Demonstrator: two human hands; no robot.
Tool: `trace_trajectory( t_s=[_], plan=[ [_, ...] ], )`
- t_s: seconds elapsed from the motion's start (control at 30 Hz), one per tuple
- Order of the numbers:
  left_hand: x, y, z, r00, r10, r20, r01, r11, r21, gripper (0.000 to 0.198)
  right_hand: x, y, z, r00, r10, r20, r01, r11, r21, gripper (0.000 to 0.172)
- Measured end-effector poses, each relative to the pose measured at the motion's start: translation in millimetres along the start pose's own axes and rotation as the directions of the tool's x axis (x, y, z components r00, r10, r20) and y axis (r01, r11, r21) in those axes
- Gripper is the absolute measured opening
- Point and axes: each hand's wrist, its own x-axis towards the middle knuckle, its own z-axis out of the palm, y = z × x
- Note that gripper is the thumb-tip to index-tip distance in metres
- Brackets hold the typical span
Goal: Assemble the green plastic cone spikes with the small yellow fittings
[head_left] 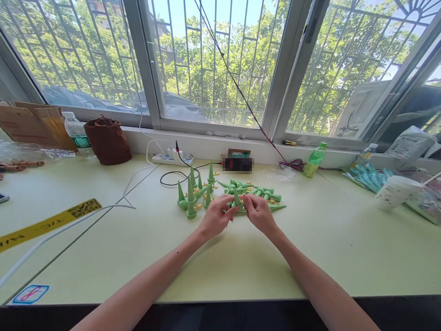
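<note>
Between my two hands is a green plastic watering spike [236,198], its cone pointing up. My left hand [217,216] closes round its lower part with thumb and fingers. At the spike's right side my right hand [260,212] is closed in a pinch; a bit of yellow shows there, probably the small valve, but the fingertips hide most of it. Left of my hands, several like spikes [190,200] stand upright on their caps with yellow valves sticking out. Behind and right of my hands lies a loose pile of green spikes [265,193] and yellow parts.
The pale table [220,266] ends at a windowsill. Along its back are a power strip [172,157], a dark box [237,162] and a green-labelled bottle [314,160]. A brown pouch [107,140] stands left, a white cup [396,193] right. A white cable [69,232] crosses the left side.
</note>
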Motion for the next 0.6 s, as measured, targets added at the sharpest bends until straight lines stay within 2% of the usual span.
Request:
trace_trajectory(
  t_s=[0.1, 0.23, 0.33, 0.4, 0.47, 0.53, 0.6],
  plan=[
    [1, -1, 2.7, 0.998, -0.032, -0.049, 0.032, 0.999, 0.005, 0.034, 0, 0, 1, 0.999, 0.005, -0.038, -0.005, 1.0, 0.002, 0.046],
    [4, 4, 5.4, 0.977, -0.163, -0.135, 0.15, 0.984, -0.1, 0.042, 2, 0, 0, 0.993, 0.025, -0.116, -0.021, 0.999, 0.034, 0.044],
    [5, 8, 3.7, 0.955, -0.293, -0.04, 0.277, 0.934, -0.225, 0.054, 1, 1, -2, 0.993, 0.022, -0.119, -0.015, 0.998, 0.057, 0.043],
    [5, 10, 1.4, 0.923, -0.375, 0.087, 0.383, 0.874, -0.298, 0.063, 0, 2, -2, 0.998, -0.002, -0.06, 0.005, 0.999, 0.052, 0.042],
    [5, 11, -0.6, 0.891, -0.421, 0.169, 0.454, 0.821, -0.346, 0.064, -1, 3, -2, 1.0, -0.029, 0.008, 0.029, 0.999, 0.04, 0.042],
    [5, 10, -1.9, 0.877, -0.438, 0.195, 0.48, 0.798, -0.364, 0.063, -2, 4, -1, 0.998, -0.041, 0.046, 0.039, 0.999, 0.032, 0.042],
    [5, 9, -2.6, 0.881, -0.429, 0.198, 0.472, 0.8, -0.371, 0.06, -2, 5, -1, 0.998, -0.038, 0.057, 0.036, 0.999, 0.032, 0.04]
  ],
)
